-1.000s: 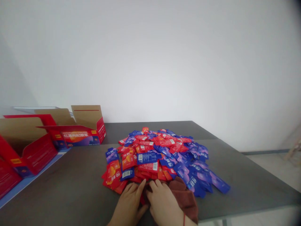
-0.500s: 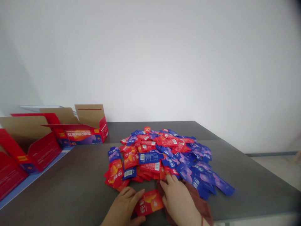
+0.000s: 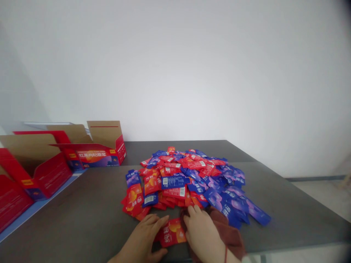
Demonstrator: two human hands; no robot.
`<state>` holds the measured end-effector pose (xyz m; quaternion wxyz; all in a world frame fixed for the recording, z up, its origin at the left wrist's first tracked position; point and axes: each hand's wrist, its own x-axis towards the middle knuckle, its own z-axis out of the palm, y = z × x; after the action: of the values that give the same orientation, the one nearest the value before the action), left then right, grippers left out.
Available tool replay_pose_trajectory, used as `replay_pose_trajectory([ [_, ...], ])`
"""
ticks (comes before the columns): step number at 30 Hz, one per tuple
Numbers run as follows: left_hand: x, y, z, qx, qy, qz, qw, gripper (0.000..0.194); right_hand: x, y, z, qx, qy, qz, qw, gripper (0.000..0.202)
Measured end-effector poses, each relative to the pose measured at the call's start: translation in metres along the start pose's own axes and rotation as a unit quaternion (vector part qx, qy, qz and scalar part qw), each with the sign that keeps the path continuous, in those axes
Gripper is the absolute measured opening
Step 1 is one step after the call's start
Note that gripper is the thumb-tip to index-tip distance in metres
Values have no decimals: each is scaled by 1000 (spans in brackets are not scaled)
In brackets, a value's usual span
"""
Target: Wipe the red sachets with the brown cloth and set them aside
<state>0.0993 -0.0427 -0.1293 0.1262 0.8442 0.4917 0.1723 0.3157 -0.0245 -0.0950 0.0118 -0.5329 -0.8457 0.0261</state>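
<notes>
We have both hands flat and low at the near edge of the table [image 3: 287,212], and between them lies one red packet [image 3: 172,233], pulled a little clear of the big heap. Our left hand [image 3: 142,239] rests palm down with the fingers stretched forward and slightly spread; its fingertips lie on or right at the left end of that packet, pressing rather than gripping, and nothing is closed inside the palm. Our right hand [image 3: 203,233] lies just to the other side, also open, its fingers reaching ahead to the near rim of the heap while its thumb side touches the right end of the packet; whether it pinches the packet or only rests against it we cannot tell. Under and behind the right hand sits a dark red cloth [image 3: 230,233], bunched up and touching the wrist. Straight ahead of both hands spreads the pile of packets [image 3: 189,180], red ones mostly toward our left hand's side and blue ones running off past our right hand. Well off to the left of our left hand stand open cardboard boxes: the nearer red box [image 3: 41,171] with its flap up, and beyond it another box [image 3: 98,151] with printed sides, both set apart from the heap.
</notes>
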Motion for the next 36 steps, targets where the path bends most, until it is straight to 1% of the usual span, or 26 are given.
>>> replay_pose_trajectory([
  [3,0,-1,-1,-6,-6,3,1000,81,10,-18,0,5,-4,-77,997,24],
  [5,0,-2,-2,-15,-21,-5,1000,81,11,-22,2,-11,8,-107,994,28],
  [7,0,-2,-4,-21,-37,-19,999,82,6,-15,4,-22,20,-140,990,31],
  [10,-1,-1,-6,-24,-52,-32,998,82,-9,8,4,-15,27,-200,979,28],
  [12,-1,-2,-6,-24,-49,-28,998,82,-18,19,4,-14,30,-216,976,24],
  [13,-1,-2,-5,-24,-43,-24,998,83,-20,21,5,-17,36,-220,975,22],
  [14,-1,-2,-5,-24,-40,-19,999,84,-20,19,5,-24,43,-225,973,19],
  [16,0,-2,-4,-26,-34,-7,999,85,-16,7,9,-39,61,-237,969,16],
  [19,1,-2,-3,-36,-29,3,999,84,-5,-16,17,-58,82,-255,962,16],
  [21,1,-1,-4,-41,-32,0,999,83,-2,-24,20,-60,85,-263,959,16],
  [23,0,1,-5,-39,-38,-13,998,83,-3,-21,20,-54,75,-263,960,17],
  [25,1,3,-7,-35,-48,-28,998,85,-8,-10,17,-48,48,-237,969,18],
  [28,2,3,-8,-37,-59,-37,997,88,-15,7,8,-45,7,-143,989,20],
  [30,1,2,-7,-45,-62,-40,996,91,-13,10,2,-49,8,-80,996,26],
  [31,0,0,-5,-49,-60,-42,996,93,-10,7,-1,-54,8,-62,997,28],
  [33,-2,-4,1,-61,-43,-38,997,99,0,-4,-3,-60,1,-61,996,28],
  [36,-6,-12,10,-72,11,-16,997,107,19,-30,1,-45,-7,-106,993,28],
])
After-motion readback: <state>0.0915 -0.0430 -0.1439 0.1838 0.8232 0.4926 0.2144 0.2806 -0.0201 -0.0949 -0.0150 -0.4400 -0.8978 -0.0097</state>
